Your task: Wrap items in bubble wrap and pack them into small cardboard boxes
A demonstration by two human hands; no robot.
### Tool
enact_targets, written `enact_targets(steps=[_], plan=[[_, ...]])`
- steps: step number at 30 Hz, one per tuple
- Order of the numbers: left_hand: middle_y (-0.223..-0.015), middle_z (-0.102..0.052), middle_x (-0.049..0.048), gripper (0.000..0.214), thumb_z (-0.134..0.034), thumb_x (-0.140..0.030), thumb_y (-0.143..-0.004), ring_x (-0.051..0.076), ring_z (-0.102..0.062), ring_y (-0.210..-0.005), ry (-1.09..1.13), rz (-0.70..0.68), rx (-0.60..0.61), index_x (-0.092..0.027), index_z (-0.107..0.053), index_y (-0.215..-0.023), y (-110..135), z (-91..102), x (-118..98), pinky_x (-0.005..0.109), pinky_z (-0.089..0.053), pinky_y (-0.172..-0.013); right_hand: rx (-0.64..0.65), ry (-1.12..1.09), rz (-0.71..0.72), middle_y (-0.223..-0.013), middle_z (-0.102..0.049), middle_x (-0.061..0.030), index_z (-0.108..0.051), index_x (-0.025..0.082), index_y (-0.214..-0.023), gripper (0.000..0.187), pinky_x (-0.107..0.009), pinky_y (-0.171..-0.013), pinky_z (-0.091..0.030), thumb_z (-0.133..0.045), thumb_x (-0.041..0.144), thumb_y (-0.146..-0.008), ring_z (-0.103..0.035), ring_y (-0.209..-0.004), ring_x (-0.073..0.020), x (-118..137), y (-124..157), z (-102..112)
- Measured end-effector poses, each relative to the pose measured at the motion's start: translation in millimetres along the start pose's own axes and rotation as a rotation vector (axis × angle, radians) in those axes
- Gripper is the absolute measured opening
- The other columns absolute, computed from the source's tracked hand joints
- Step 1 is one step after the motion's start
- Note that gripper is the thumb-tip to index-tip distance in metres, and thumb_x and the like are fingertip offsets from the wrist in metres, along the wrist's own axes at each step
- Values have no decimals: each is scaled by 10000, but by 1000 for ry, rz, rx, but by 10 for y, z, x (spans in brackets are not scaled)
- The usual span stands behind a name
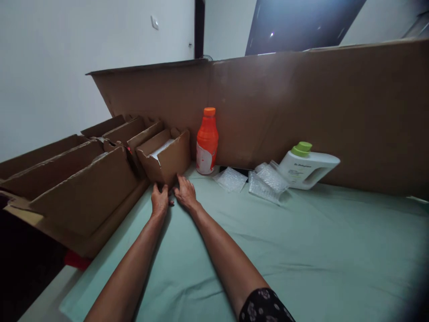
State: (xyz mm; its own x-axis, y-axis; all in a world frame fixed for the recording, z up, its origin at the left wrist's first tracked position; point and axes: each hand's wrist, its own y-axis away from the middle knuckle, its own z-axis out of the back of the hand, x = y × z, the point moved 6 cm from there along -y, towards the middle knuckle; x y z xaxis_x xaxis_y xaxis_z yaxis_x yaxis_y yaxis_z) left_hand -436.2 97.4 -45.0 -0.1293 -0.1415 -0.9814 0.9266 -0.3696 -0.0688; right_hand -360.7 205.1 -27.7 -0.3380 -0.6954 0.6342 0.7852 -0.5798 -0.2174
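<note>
Both of my hands reach forward to the base of a small open cardboard box [177,156] at the left of the middle. My left hand [160,200] has its fingers bent against the box's lower front edge. At the lower right corner, my right hand [186,192] grips the same box, its fingertips partly hidden against the cardboard. Inside the box shows some whitish wrap [162,150]. Just right of it an orange bottle [207,141] with an orange cap stands upright.
Larger open cardboard boxes [90,192] line the left side. Bubble wrap pieces [231,179] lie on the green cloth [301,250]. A white jug [306,167] with a green cap stands against the tall cardboard panel [368,116] at the back.
</note>
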Motion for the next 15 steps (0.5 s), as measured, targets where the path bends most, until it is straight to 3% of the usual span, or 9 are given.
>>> enact_targets(steps=[4, 7, 10, 12, 14, 15], plan=[[-1135, -701, 137, 404, -505, -307, -937, 203, -732, -863, -115, -27, -9, -134, -545, -1300, 75, 41, -13, 255, -597, -564, 6, 81, 36, -1550, -432, -173, -386, 132, -1513, 619, -478, -1113, -355, -473, 133, -901, -458, -1353, -312, 88, 47, 33], [-1214, -684, 176, 489, -497, -325, -895, 268, -692, -1085, -232, -81, 30, -101, -541, -1327, 316, 48, -133, 377, -611, -846, 35, 163, 76, -1454, -534, -190, -583, 117, -1322, 412, -471, -1073, -382, -480, 158, -926, -487, -1317, -314, 214, 333, 99], [-1348, -619, 194, 590, -532, -382, -803, 360, -543, -1314, -336, -174, 168, -104, -555, -1323, 713, 45, -288, 550, -414, -1123, 74, 270, 112, -1291, -662, -125, -672, 158, -1134, 249, -382, -1007, -429, -513, 248, -966, -553, -1229, -250, 274, 892, 201], [-1416, -578, 170, 597, -504, -461, -790, 421, -461, -1377, -373, -255, 293, -160, -575, -1301, 920, 35, -299, 665, -325, -1140, 82, 346, 124, -1288, -677, -40, -662, 233, -1149, 240, -327, -993, -433, -592, 339, -946, -555, -1224, -199, 195, 1337, 318], [-1544, -454, 151, 605, -472, -540, -817, 459, -325, -1459, -410, -354, 402, -209, -572, -1314, 1063, -23, -199, 700, -224, -1172, 78, 458, 277, -1379, -629, -30, -622, 256, -1245, 337, -334, -1003, -427, -565, 441, -969, -525, -1275, -196, 109, 1846, 514], [-1605, -373, 109, 605, -437, -572, -845, 460, -317, -1465, -541, -504, 443, -262, -533, -1357, 1164, -90, -153, 700, -257, -1160, 85, 505, 355, -1408, -611, -34, -617, 252, -1266, 362, -330, -999, -430, -553, 461, -977, -521, -1290, -190, 42, 2125, 660]])
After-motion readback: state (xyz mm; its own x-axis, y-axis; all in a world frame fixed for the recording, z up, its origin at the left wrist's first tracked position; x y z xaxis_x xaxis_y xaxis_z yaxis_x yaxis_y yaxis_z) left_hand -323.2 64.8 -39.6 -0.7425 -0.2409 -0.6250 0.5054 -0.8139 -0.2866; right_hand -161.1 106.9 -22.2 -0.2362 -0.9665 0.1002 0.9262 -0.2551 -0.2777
